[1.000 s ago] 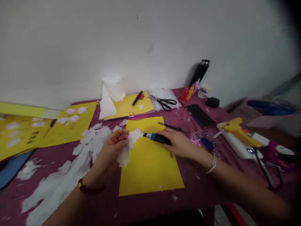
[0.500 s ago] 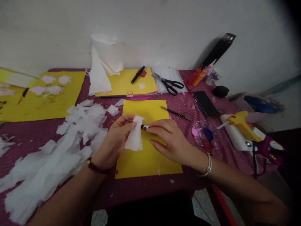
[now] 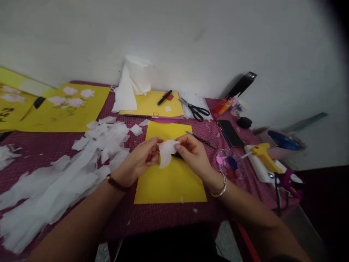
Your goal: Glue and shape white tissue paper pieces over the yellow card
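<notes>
White wall is seen behind a table (image 3: 163,218) covered in maroon checked cloth. At the middle of the head view, a small piece of white tissue (image 3: 166,152) is pinched from both sides above a plain yellow sheet (image 3: 169,182). The left hand (image 3: 141,160) is closed on its left edge with thumb and fingertips, and the right hand (image 3: 192,154) is closed on its right edge in the same way. A dark object (image 3: 177,155) is glimpsed just under the right hand; whether it is gripped cannot be told.

From the hands, a heap of white tissue scraps (image 3: 89,160) is spread at 9 o'clock, and a yellow sheet with pink flowers (image 3: 65,109) lies at 10 o'clock. A tissue roll (image 3: 137,76) stands at 12 o'clock against the wall. Black-handled scissors (image 3: 197,111) are found at 1 o'clock, with a pencil (image 3: 200,139) nearer, just beside the right hand. A dark phone (image 3: 230,133) lies at 2 o'clock and a yellow glue gun (image 3: 263,154) at 3 o'clock.
</notes>
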Available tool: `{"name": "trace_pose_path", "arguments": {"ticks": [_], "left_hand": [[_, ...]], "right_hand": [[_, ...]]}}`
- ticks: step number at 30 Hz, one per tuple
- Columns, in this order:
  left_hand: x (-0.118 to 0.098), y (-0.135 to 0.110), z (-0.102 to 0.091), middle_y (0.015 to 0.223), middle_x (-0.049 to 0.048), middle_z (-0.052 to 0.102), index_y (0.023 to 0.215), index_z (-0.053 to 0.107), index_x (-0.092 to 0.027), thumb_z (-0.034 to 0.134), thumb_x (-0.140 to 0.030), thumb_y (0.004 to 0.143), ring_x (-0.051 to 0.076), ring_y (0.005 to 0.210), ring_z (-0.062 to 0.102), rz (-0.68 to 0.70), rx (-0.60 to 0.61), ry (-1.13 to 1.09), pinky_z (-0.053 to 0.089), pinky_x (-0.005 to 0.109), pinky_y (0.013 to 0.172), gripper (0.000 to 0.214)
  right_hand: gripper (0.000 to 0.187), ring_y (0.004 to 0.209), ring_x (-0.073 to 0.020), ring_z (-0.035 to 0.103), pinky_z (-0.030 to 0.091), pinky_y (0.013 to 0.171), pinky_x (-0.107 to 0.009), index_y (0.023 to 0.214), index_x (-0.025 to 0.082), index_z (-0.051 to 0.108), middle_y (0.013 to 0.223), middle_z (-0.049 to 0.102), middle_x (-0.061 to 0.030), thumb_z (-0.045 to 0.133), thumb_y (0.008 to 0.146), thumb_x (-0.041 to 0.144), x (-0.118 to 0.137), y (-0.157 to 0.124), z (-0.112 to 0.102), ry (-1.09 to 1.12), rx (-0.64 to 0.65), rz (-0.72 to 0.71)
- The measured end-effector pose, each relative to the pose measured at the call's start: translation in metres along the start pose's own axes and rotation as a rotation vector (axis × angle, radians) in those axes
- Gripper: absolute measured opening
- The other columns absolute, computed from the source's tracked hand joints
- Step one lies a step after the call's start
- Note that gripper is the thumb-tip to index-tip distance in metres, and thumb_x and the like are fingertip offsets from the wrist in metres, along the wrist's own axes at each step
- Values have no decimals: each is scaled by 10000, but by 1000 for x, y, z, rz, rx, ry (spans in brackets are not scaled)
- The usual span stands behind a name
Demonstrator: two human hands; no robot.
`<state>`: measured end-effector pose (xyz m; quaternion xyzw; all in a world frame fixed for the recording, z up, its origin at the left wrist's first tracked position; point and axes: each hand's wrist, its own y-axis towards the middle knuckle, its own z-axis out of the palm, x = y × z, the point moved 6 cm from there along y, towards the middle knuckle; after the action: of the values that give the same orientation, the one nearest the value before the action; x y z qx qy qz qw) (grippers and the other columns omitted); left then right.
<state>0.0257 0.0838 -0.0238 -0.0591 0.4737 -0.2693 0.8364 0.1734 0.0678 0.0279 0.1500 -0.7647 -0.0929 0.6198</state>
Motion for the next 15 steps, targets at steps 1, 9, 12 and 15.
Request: {"name": "trace_pose_path", "arguments": {"ticks": [1,9,12,15], "left_hand": [[0,-2,2,588,-26,554,872,622,-140,737,-337,755,20,361,335,-21,52,62,186,172,369,256],[5,-12,14,542,-85,447,938,625,-190,689,-167,698,38,406,243,-89,274,392,129,188,407,249],[13,-16,21,527,-92,425,950,651,-206,652,-163,702,52,420,256,-116,406,504,170,188,427,252],[14,-17,27,526,-78,449,860,689,-201,682,-175,694,69,449,334,-67,430,639,243,186,452,168]], "right_hand": [[121,660,-120,585,472,637,-269,804,225,554,726,601,33,634,839,309,-7,2,-5,110,-37,100],[253,456,-72,516,462,466,-203,772,217,534,588,569,86,731,705,360,-28,5,-29,454,-152,349],[264,450,-68,517,460,438,-191,754,214,533,578,561,90,741,700,366,-26,8,-40,495,-185,357],[282,472,-67,525,461,429,-181,736,212,527,589,568,86,753,685,374,-24,10,-51,513,-225,355]]}}
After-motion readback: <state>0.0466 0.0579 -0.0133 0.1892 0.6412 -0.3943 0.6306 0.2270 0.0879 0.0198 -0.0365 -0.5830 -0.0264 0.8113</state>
